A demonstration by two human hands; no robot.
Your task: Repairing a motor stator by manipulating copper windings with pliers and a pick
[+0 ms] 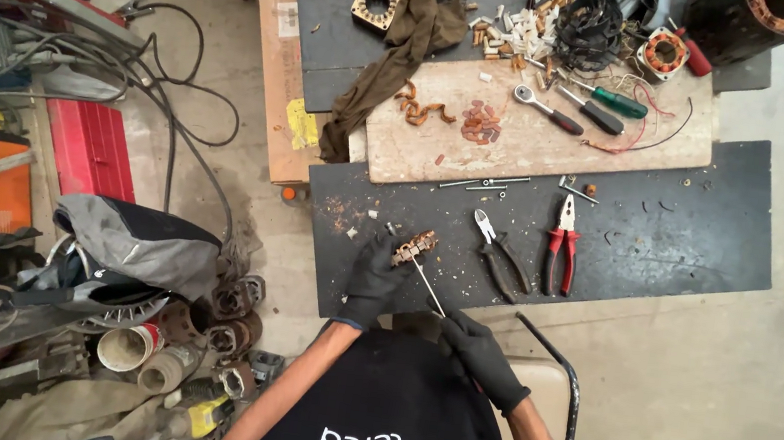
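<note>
My left hand point(372, 276), in a black glove, is shut on a small rusty copper-wound part point(415, 246) and holds it on the near edge of the black bench mat point(672, 237). My right hand point(483, 356), also gloved in black, grips a thin metal rod tool point(429, 290). The rod's tip reaches up to the wound part. Bits of copper and debris lie around the part.
Black-handled pliers point(500, 256) and red-handled pliers point(562, 244) lie just right of the part. Farther back are a wooden board point(543, 149), a ratchet point(548, 109), a green screwdriver point(617, 101), a brown rag point(394, 64) and stator cores point(376, 4). Cables and scrap motor parts point(218, 313) cover the floor at left.
</note>
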